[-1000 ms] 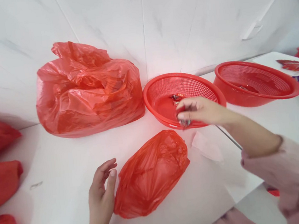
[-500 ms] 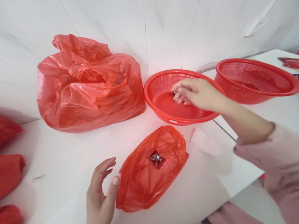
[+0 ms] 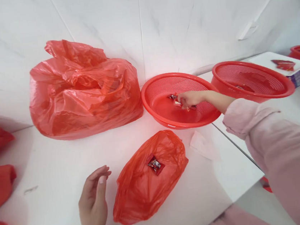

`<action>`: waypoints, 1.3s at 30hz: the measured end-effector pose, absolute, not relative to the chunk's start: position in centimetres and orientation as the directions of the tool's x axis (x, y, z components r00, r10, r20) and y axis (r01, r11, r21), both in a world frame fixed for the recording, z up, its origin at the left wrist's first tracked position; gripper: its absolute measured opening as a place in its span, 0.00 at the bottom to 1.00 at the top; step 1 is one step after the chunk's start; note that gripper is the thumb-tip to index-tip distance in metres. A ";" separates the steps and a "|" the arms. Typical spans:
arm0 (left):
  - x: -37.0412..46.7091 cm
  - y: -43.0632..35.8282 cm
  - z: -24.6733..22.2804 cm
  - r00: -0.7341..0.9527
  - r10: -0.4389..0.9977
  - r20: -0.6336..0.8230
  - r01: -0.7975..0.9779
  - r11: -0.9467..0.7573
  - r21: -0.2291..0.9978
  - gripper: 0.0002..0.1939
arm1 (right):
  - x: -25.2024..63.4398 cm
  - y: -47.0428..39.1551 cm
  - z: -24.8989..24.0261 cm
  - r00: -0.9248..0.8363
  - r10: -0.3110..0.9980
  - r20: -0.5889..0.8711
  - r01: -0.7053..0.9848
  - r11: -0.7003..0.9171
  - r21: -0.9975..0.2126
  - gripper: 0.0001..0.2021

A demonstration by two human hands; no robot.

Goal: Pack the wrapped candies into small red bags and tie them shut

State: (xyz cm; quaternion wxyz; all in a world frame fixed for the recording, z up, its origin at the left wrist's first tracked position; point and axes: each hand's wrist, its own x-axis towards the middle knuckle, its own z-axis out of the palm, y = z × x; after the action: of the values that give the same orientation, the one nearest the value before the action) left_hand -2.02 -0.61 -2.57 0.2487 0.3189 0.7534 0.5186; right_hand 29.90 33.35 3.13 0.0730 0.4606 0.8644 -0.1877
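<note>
While one packet point(image 3: 155, 165) is now lying in the smaller red bag point(image 3: 138, 197), the right hand point(image 3: 190, 99) is reaching lower into the near basket point(image 3: 163, 108); whether its fingers are grasping, I cannot tell. The left hand point(image 3: 93, 198) is staying loose, holding nothing.

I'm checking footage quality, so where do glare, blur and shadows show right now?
Head view: glare on the large, crumpled red plastic bag; head view: dark blur, upper-right corner; head view: soft shadow on the white tabletop at left.

White board point(image 3: 264, 60) over purple box point(image 3: 298, 79); pale fitting point(image 3: 248, 30) on marbled wall point(image 3: 177, 19).
</note>
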 end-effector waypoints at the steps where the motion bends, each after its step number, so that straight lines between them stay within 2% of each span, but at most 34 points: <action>1: -2.0 -0.6 -2.6 -0.671 0.740 -0.047 0.221 0.261 0.940 0.20 | 29.8 33.1 3.7 -0.570 0.766 -0.298 0.818 0.495 -0.292 0.10; 4: -2.0 -0.6 -2.6 -0.668 0.742 -0.059 0.219 0.272 0.937 0.20 | 28.9 31.2 6.0 -0.620 0.746 -0.242 0.743 0.459 -0.487 0.12; 7: -2.0 -0.6 -2.8 -0.669 0.742 -0.050 0.220 0.262 0.940 0.19 | 26.9 26.6 8.6 -0.718 0.693 -0.069 0.519 0.467 -0.716 0.14; 9: -1.9 -0.6 -2.9 -0.662 0.749 -0.026 0.225 0.233 0.946 0.19 | 25.2 22.8 9.6 -0.789 0.613 -0.035 0.408 0.482 -0.775 0.14; 11: -1.7 -0.6 -2.9 -0.646 0.763 -0.002 0.234 0.200 0.951 0.19 | 23.5 19.0 9.4 -0.862 0.498 -0.099 0.394 0.534 -0.748 0.13; 14: -1.5 -0.8 -3.0 -0.631 0.775 0.025 0.245 0.169 0.955 0.19 | 21.1 15.0 6.7 -0.895 0.376 -0.241 0.444 0.687 -0.576 0.10; 17: -1.7 -1.0 -3.1 -0.634 0.772 0.042 0.267 0.167 0.949 0.18 | 19.8 13.5 3.2 -0.868 0.397 -0.297 0.493 0.761 -0.421 0.10; 20: -2.2 -1.2 -3.4 -0.623 0.780 0.060 0.280 0.151 0.948 0.18 | 19.9 13.5 1.3 -0.836 0.469 -0.285 0.548 0.741 -0.388 0.11; 24: -2.7 -1.2 -3.9 -0.597 0.800 0.067 0.289 0.136 0.948 0.17 | 21.2 14.4 0.9 -0.817 0.536 -0.212 0.568 0.685 -0.456 0.15; 27: -2.8 -1.2 -4.1 -0.587 0.807 0.063 0.276 0.127 0.953 0.17 | 22.1 15.2 0.7 -0.776 0.612 -0.149 0.586 0.614 -0.528 0.10; 32: -2.7 -1.1 -4.1 -0.587 0.808 0.054 0.278 0.138 0.951 0.17 | 22.8 15.7 -0.5 -0.668 0.704 -0.239 0.613 0.340 -0.713 0.09; 36: -2.6 -1.1 -4.1 -0.598 0.800 0.047 0.278 0.152 0.949 0.17 | 22.9 14.9 0.1 -0.651 0.738 -0.180 0.610 0.367 -0.702 0.08; 39: -2.5 -1.0 -4.0 -0.605 0.795 0.042 0.274 0.158 0.949 0.17 | 23.3 14.9 2.9 -0.641 0.759 -0.111 0.540 0.344 -0.769 0.08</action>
State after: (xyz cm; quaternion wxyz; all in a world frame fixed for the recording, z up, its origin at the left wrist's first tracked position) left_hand -2.46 -1.03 -3.98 0.2450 0.3710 0.7204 0.5323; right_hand 23.35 14.90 2.85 -0.1344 0.4017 0.8085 -0.4085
